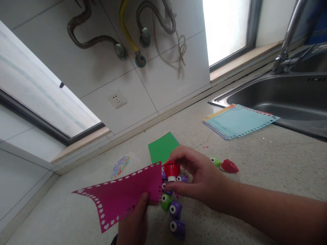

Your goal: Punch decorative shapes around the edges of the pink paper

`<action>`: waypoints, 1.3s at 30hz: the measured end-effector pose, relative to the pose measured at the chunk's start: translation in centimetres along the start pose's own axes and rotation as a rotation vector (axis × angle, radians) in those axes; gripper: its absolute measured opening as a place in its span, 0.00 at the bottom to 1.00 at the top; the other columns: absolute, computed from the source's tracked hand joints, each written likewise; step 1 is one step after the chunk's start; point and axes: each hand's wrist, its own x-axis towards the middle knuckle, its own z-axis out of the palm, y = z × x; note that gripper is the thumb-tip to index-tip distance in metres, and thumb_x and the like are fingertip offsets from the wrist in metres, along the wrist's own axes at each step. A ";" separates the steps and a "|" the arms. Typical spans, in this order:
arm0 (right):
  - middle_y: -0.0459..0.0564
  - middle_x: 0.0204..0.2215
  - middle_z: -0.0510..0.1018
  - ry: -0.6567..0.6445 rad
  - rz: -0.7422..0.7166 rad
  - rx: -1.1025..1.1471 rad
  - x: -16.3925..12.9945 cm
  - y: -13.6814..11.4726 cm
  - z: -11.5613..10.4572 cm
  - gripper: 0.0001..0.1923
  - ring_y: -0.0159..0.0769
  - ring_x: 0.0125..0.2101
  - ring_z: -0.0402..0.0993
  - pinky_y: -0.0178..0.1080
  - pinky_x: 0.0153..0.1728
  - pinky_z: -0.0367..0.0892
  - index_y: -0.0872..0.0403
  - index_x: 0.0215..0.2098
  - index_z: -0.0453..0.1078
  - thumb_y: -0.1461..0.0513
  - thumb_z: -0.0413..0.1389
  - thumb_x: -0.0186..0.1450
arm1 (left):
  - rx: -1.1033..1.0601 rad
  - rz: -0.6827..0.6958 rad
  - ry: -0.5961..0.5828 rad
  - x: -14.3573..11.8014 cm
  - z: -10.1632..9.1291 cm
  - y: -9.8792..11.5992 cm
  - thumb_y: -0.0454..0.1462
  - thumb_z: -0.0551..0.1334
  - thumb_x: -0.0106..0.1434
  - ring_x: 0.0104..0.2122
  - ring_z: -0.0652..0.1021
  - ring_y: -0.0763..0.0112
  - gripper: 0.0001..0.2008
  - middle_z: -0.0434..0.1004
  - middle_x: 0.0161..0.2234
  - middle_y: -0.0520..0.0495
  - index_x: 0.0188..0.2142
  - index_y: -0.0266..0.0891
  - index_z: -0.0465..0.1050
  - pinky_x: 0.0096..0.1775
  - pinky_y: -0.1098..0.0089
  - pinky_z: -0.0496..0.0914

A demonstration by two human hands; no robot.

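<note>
The left hand (134, 221) is cut off at the bottom edge, and its fingers lie hidden behind the pink paper (122, 195). The right hand (199, 180) covers part of the red punch (171, 170). The sink (281, 98) and tap (288, 37) run off the right and top edges. The green sheet (162, 148) is partly hidden nearby.

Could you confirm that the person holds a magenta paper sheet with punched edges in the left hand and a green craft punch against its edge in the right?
Not quite: the small plastic craft punch in the right hand is red, not green, as the head view shows. The rest holds: the left hand holds the magenta paper sheet with punched edges, and the punch sits at its edge.
</note>
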 end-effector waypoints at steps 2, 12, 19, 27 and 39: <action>0.49 0.35 0.74 -0.006 0.013 0.002 0.0 0.0 0.0 0.20 0.36 0.35 0.73 0.40 0.37 0.71 0.53 0.40 0.70 0.56 0.71 0.56 | -0.030 -0.010 -0.013 0.0 0.0 0.0 0.32 0.55 0.64 0.34 0.85 0.60 0.18 0.86 0.39 0.43 0.46 0.48 0.82 0.36 0.64 0.80; 0.50 0.37 0.75 -0.058 0.055 -0.021 0.0 -0.1 -0.1 0.20 0.37 0.37 0.72 0.40 0.40 0.70 0.53 0.41 0.72 0.55 0.71 0.55 | -0.229 -0.116 -0.065 -0.4 0.5 -0.3 0.35 0.59 0.64 0.37 0.84 0.54 0.17 0.85 0.42 0.42 0.50 0.50 0.80 0.39 0.58 0.80; 0.47 0.32 0.75 -0.158 0.282 0.070 0.2 0.7 0.1 0.17 0.34 0.32 0.69 0.38 0.35 0.67 0.53 0.38 0.73 0.54 0.70 0.56 | -0.264 -0.148 0.033 0.8 -1.0 0.9 0.33 0.52 0.65 0.31 0.84 0.53 0.20 0.86 0.37 0.40 0.43 0.47 0.83 0.35 0.55 0.80; 0.45 0.25 0.74 -0.272 0.580 0.325 1.1 1.0 0.3 0.18 0.28 0.24 0.68 0.33 0.26 0.65 0.56 0.34 0.72 0.51 0.68 0.59 | -1.046 -0.751 -0.045 5.8 -5.2 3.4 0.44 0.60 0.66 0.28 0.81 0.64 0.15 0.83 0.27 0.46 0.26 0.39 0.76 0.33 0.66 0.77; 0.47 0.25 0.76 -0.247 0.754 0.330 0.0 2.2 1.8 0.15 0.27 0.25 0.69 0.33 0.28 0.64 0.58 0.33 0.75 0.53 0.67 0.62 | -1.631 -0.936 -0.136 6.8 -5.9 3.8 0.44 0.63 0.63 0.14 0.70 0.75 0.19 0.70 0.14 0.53 0.17 0.39 0.69 0.17 0.76 0.64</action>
